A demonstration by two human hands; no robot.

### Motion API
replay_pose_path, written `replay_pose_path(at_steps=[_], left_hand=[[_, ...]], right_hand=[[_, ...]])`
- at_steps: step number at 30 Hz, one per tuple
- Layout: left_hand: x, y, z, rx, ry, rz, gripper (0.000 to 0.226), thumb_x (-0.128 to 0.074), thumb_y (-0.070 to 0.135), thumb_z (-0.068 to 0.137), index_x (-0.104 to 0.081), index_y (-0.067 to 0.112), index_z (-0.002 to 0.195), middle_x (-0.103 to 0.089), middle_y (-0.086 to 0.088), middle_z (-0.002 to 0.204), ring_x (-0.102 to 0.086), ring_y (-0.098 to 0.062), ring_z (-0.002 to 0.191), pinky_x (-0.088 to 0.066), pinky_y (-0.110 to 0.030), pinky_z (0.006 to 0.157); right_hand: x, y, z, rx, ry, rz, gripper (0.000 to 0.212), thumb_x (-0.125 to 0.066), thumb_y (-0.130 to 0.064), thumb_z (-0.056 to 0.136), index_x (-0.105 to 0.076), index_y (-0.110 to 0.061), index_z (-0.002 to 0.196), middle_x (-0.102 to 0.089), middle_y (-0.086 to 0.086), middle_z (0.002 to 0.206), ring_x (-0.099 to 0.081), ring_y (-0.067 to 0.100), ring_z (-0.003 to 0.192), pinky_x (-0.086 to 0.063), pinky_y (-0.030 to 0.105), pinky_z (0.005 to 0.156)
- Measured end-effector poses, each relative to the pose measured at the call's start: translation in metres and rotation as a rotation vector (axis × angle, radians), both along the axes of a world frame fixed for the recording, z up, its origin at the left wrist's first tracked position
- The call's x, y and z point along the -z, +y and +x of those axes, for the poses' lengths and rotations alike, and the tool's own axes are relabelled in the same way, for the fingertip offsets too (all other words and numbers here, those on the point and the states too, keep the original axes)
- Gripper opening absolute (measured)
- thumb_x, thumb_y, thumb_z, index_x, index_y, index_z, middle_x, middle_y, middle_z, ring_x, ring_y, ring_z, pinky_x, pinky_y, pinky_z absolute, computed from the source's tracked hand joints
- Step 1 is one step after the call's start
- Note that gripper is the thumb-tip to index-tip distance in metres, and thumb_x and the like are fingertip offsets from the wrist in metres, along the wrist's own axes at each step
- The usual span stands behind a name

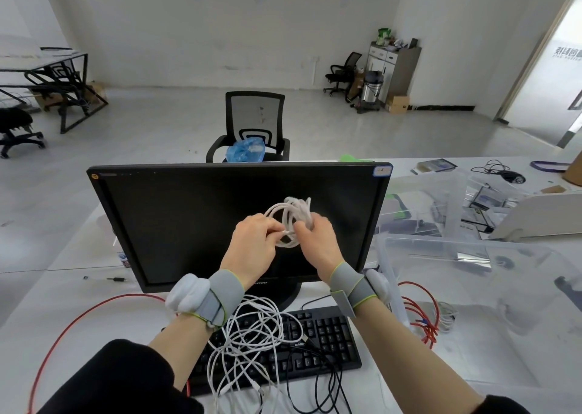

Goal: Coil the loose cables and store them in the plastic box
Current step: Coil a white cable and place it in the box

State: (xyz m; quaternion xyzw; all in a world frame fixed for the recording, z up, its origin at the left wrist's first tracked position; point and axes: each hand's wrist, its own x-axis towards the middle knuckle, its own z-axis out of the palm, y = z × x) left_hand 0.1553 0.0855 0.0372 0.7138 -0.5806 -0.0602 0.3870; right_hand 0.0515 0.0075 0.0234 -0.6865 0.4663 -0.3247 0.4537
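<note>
Both hands are raised in front of the dark monitor (239,224) and work on one white cable coil (291,221): the left hand (253,243) pinches a strand of it with curled fingers, and the right hand (316,240) grips the bundle of loops. I judge this coil almost finished but not yet stored. The clear plastic box (472,256) waits at the right on the table. A loose white cable tangle (248,341) on the keyboard (327,341) and red cables (422,316) remain to do. The logo under the screen looks like Lenovo; the door writing is unreadable.
</note>
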Motion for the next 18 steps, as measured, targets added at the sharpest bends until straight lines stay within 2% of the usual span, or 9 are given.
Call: replay_pose_path(at_steps=[3, 6, 8, 10, 12, 13, 16, 18], left_hand=[[-0.005, 0.002, 0.003, 0.050, 0.027, -0.044, 0.011, -0.056, 0.014, 0.093, -0.064, 0.013, 0.101, -0.055, 0.004, 0.092, -0.053, -0.006, 0.082, -0.041, -0.010, 0.073], [-0.013, -0.001, 0.002, 0.138, 0.055, -0.070, 0.011, -0.053, 0.013, 0.094, -0.061, 0.014, 0.102, -0.055, 0.001, 0.097, -0.054, -0.006, 0.084, -0.040, -0.005, 0.073], [-0.019, -0.004, 0.001, 0.176, 0.098, -0.051, 0.011, -0.051, 0.012, 0.095, -0.060, 0.015, 0.102, -0.055, 0.001, 0.101, -0.053, -0.007, 0.089, -0.040, -0.005, 0.077], [-0.022, -0.008, 0.002, 0.204, 0.065, -0.019, 0.012, -0.051, 0.011, 0.095, -0.058, 0.020, 0.099, -0.054, 0.004, 0.102, -0.049, -0.008, 0.098, -0.037, -0.007, 0.084], [-0.025, -0.010, 0.006, 0.217, 0.071, 0.018, 0.014, -0.049, 0.011, 0.095, -0.056, 0.024, 0.098, -0.054, 0.011, 0.104, -0.047, -0.006, 0.107, -0.034, -0.015, 0.094], [-0.027, -0.010, 0.007, 0.214, 0.130, 0.040, 0.014, -0.047, 0.012, 0.096, -0.055, 0.024, 0.099, -0.056, 0.012, 0.104, -0.050, -0.005, 0.108, -0.035, -0.018, 0.095], [-0.035, -0.012, 0.012, 0.180, 0.316, 0.083, 0.012, -0.042, 0.015, 0.099, -0.052, 0.019, 0.105, -0.068, 0.011, 0.090, -0.062, 0.002, 0.093, -0.042, -0.011, 0.082], [-0.036, -0.013, 0.015, 0.132, 0.356, 0.109, 0.013, -0.042, 0.016, 0.100, -0.052, 0.018, 0.107, -0.068, 0.008, 0.079, -0.064, 0.005, 0.078, -0.045, -0.008, 0.072]], right_hand=[[0.000, -0.009, -0.009, 0.002, 0.179, -0.119, 0.015, -0.039, -0.016, 0.095, -0.050, -0.005, 0.093, -0.050, 0.013, 0.091, -0.048, 0.028, 0.084, -0.044, 0.043, 0.077], [0.004, -0.005, -0.015, -0.087, 0.372, -0.256, 0.020, -0.036, -0.016, 0.098, -0.048, 0.000, 0.100, -0.049, 0.013, 0.086, -0.044, 0.026, 0.082, -0.040, 0.036, 0.069], [0.002, 0.001, -0.015, -0.151, 0.392, -0.271, 0.021, -0.035, -0.019, 0.100, -0.047, -0.002, 0.103, -0.046, 0.011, 0.089, -0.043, 0.023, 0.075, -0.038, 0.031, 0.066], [-0.001, 0.003, -0.016, -0.233, 0.459, -0.323, 0.018, -0.034, -0.020, 0.100, -0.046, -0.006, 0.101, -0.040, 0.006, 0.089, -0.043, 0.022, 0.070, -0.037, 0.031, 0.067], [-0.006, 0.006, -0.018, -0.337, 0.572, -0.402, 0.011, -0.035, -0.014, 0.099, -0.044, -0.010, 0.097, -0.040, 0.005, 0.092, -0.043, 0.022, 0.080, -0.036, 0.030, 0.071], [-0.009, 0.007, -0.019, -0.396, 0.616, -0.451, 0.010, -0.035, -0.011, 0.098, -0.045, -0.010, 0.098, -0.043, 0.007, 0.096, -0.042, 0.022, 0.087, -0.035, 0.029, 0.073], [-0.012, 0.013, -0.020, -0.518, 0.643, -0.560, 0.018, -0.039, -0.009, 0.098, -0.051, -0.003, 0.110, -0.044, 0.010, 0.114, -0.043, 0.024, 0.100, -0.035, 0.026, 0.079], [-0.011, 0.015, -0.019, -0.545, 0.647, -0.616, 0.019, -0.039, -0.008, 0.098, -0.050, -0.003, 0.112, -0.045, 0.010, 0.114, -0.043, 0.024, 0.101, -0.036, 0.025, 0.080]])
